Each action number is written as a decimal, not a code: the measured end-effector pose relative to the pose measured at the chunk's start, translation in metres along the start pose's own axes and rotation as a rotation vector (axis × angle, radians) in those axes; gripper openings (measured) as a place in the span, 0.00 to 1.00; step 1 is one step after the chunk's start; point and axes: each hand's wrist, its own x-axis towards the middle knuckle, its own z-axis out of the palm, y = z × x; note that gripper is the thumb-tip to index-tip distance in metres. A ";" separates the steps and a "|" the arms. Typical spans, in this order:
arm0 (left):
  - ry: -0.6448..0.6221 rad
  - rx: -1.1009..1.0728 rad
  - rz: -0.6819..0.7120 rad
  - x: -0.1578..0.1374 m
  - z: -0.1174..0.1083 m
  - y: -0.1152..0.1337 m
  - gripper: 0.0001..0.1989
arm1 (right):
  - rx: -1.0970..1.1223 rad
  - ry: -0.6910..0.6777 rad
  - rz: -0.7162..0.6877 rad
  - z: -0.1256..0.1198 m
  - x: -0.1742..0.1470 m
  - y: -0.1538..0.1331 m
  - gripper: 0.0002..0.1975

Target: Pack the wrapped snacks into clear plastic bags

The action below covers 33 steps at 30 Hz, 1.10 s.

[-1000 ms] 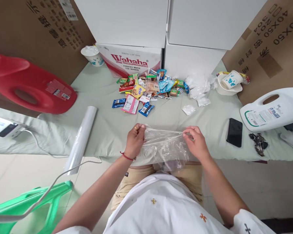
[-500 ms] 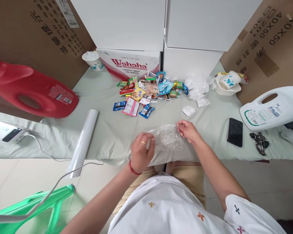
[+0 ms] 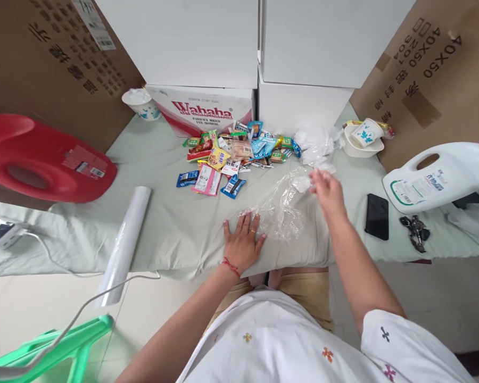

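Note:
A crumpled sheet of clear plastic film (image 3: 285, 218) lies on the cloth close to my body, one part of it stretched toward the back right. My left hand (image 3: 241, 244) rests flat on the cloth with fingers spread, its fingertips at the film's left edge. Over the film's far right end, my right hand (image 3: 328, 192) is raised with its fingers pinched together, slightly blurred. The film runs up to those fingertips. Behind them sits a small wad of clear plastic (image 3: 302, 184), partly overlapped by the film.
Several small snack packets (image 3: 227, 154) are heaped before a Wahaha carton (image 3: 207, 109). More crumpled plastic (image 3: 317, 141) lies beside them. On the right are a white tub (image 3: 363, 146), phone (image 3: 377, 217), keys (image 3: 415, 233) and white jug (image 3: 435, 175); leftward, a film roll (image 3: 125, 239) and red jug (image 3: 56, 159).
My left hand has come down flat onto the cloth with its fingers spread. My right hand has moved away from me and rightward, drawing part of the film out with it.

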 end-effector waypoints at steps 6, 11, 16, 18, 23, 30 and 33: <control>-0.011 0.009 -0.007 0.001 0.003 0.003 0.31 | -0.414 -0.046 -0.130 0.047 -0.110 0.018 0.17; -0.191 0.036 0.114 0.000 -0.020 -0.036 0.32 | -0.097 -0.140 0.057 0.015 -0.074 0.010 0.10; -0.512 -0.039 0.340 0.009 -0.076 -0.116 0.34 | 0.258 -0.511 0.451 -0.035 -0.042 -0.010 0.22; -0.388 -0.137 0.319 0.012 -0.096 -0.124 0.30 | 0.302 -0.500 0.493 -0.033 -0.047 -0.011 0.24; 0.465 -0.492 -0.079 0.004 -0.100 -0.051 0.13 | 0.396 -0.375 0.555 0.010 -0.079 0.001 0.24; 0.189 -0.191 -0.074 -0.003 -0.024 0.013 0.21 | 0.316 -0.332 0.552 0.018 -0.102 0.024 0.21; 0.013 -0.012 -0.001 -0.008 -0.006 -0.011 0.28 | 0.247 -0.275 0.542 -0.004 -0.092 0.042 0.21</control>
